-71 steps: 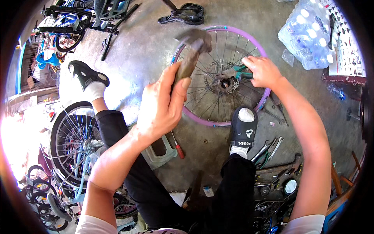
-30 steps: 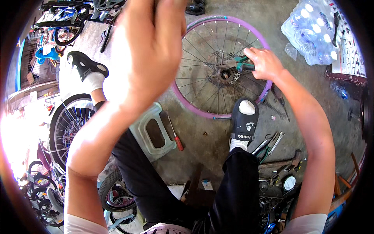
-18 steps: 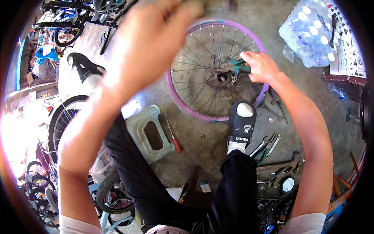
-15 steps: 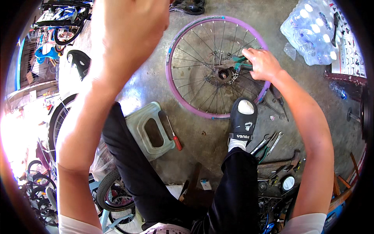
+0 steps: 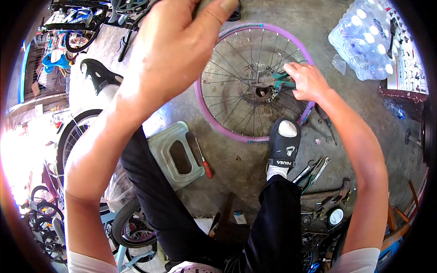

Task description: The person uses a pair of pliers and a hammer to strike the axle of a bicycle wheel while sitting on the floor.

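A bicycle wheel (image 5: 198, 93) with a purple rim lies flat on the concrete floor. My right hand (image 5: 308, 82) is closed around the green handles of a pair of pliers (image 5: 283, 84). The pliers' jaws are at the wheel's hub (image 5: 262, 92), against a metal piece there. My left hand (image 5: 175, 52) is raised close to the camera, over the wheel's left side. Its thumb stretches out to the right, while the other fingers are cut off by the top edge, so whatever they might hold is hidden.
My right shoe (image 5: 285, 142) touches the rim's near side. A pale plastic stool (image 5: 159, 152) and a red-handled screwdriver (image 5: 204, 159) lie between my legs. Wrenches (image 5: 322, 169) and a hammer (image 5: 343, 189) are at right. Wrapped bottles (image 5: 362, 41) stand far right; bicycles (image 5: 79, 25) line the left.
My left hand has shifted rightward and down in the picture, and its thumb now shows. My right hand keeps its hold on the pliers at the hub. My left shoe shows more fully.
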The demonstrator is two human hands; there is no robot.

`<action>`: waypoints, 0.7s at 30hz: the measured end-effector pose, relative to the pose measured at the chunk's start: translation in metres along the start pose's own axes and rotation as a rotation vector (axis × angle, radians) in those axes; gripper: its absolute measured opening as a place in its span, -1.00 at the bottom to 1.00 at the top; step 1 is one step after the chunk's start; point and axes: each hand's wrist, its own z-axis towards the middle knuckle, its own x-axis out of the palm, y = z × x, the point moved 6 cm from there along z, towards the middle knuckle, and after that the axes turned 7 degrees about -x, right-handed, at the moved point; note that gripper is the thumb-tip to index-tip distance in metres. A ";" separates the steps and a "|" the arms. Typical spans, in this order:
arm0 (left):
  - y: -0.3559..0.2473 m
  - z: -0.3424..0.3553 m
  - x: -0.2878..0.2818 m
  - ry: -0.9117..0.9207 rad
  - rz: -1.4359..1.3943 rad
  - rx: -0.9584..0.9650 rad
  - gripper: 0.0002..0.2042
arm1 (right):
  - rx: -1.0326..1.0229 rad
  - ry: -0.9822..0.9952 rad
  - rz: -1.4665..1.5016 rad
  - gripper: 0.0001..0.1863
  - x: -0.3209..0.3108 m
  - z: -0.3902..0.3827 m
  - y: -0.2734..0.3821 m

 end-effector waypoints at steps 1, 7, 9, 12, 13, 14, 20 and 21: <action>-0.001 0.004 -0.005 0.116 -0.086 -0.080 -0.72 | 0.003 -0.017 0.008 -0.52 0.001 -0.001 0.000; 0.034 -0.006 0.002 0.079 -0.003 -0.089 -0.63 | -0.010 -0.042 0.009 -0.51 0.003 0.001 0.002; 0.046 -0.011 0.007 0.110 -0.008 -0.086 -0.61 | -0.018 -0.029 0.000 -0.51 0.002 0.002 0.002; 0.056 -0.016 0.010 0.126 0.000 -0.109 -0.62 | -0.025 -0.032 0.012 -0.50 0.000 0.002 0.003; 0.057 -0.017 0.007 0.087 0.045 -0.165 -0.63 | -0.032 -0.072 0.036 -0.49 0.001 0.000 0.001; 0.058 -0.017 0.007 0.094 0.059 -0.157 -0.63 | -0.039 -0.112 0.060 -0.49 0.003 -0.005 -0.002; 0.067 -0.019 0.010 0.078 0.116 -0.078 -0.61 | 0.036 -0.098 0.071 -0.42 0.010 -0.007 -0.010; 0.068 -0.020 0.010 0.074 0.119 -0.076 -0.61 | 0.046 -0.077 0.070 -0.42 0.012 -0.006 -0.010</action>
